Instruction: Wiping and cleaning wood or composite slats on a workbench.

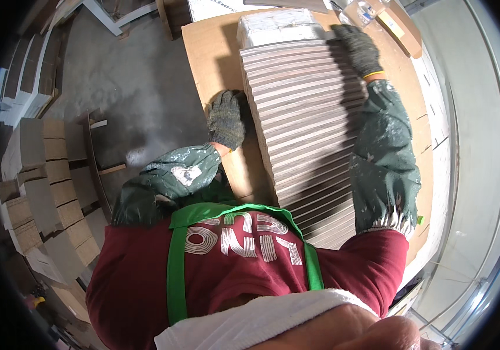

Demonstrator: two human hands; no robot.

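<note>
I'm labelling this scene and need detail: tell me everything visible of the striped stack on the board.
The striped stack is long and roughly rectangular, with narrow crosswise bands alternating paler and darker grey-brown, wood-like in look. It lies on a tan board, stretching away from the person, its near end hidden by the body. Shadow darkens its right side. A white-wrapped bundle sits at its far end. The right hand is at its far right corner, contact unclear; the left hand is beside its left edge.

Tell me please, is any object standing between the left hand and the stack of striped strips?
Nothing visible stands between them. The left hand is just beside the left edge of the stack of striped strips, with only shadowed brown board showing in the gap.
</note>
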